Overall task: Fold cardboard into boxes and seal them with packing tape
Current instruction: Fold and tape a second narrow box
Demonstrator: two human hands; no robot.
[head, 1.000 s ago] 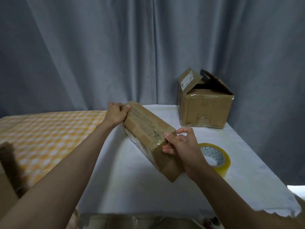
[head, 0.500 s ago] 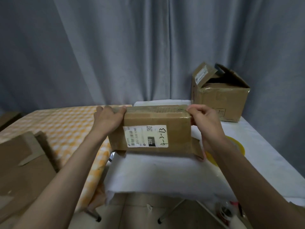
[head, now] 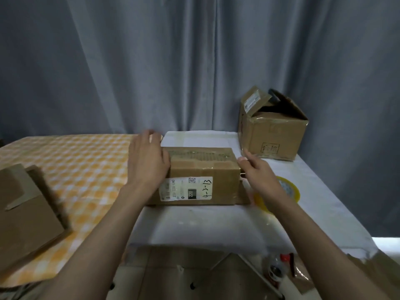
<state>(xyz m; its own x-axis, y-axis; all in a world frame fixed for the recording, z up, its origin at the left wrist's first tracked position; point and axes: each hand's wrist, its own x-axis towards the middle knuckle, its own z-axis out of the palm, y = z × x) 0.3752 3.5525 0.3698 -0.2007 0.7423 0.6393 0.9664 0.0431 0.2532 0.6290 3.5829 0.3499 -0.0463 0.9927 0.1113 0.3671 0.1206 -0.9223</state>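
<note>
- the box (head: 200,176) sits flat on the white table (head: 194,226), its long side facing me, a white label (head: 186,188) with "4-3-13" handwritten on that side.
- clear tape shines across the box's top and down over the front edge.
- my left hand (head: 147,163) lies over the box's left end, palm down, fingers spread and fairly straight, resting on the cardboard without curling round it.
- my right hand (head: 257,172) is at the box's right end, thumb tip against the top right corner; the other fingers are turned away from me, so i cannot tell whether they grip anything.
- the tape roll (head: 285,191) lies flat on the table just right of the box, partly hidden behind my right wrist.
- a second box (head: 272,128) stands at the table's far right corner, its top flaps half open, well apart from the one under my hands.
- to my left a checked orange cloth (head: 75,167) covers another surface, and flat cardboard (head: 26,215) lies on its near corner.
- a grey curtain (head: 173,61) hangs behind everything.
</note>
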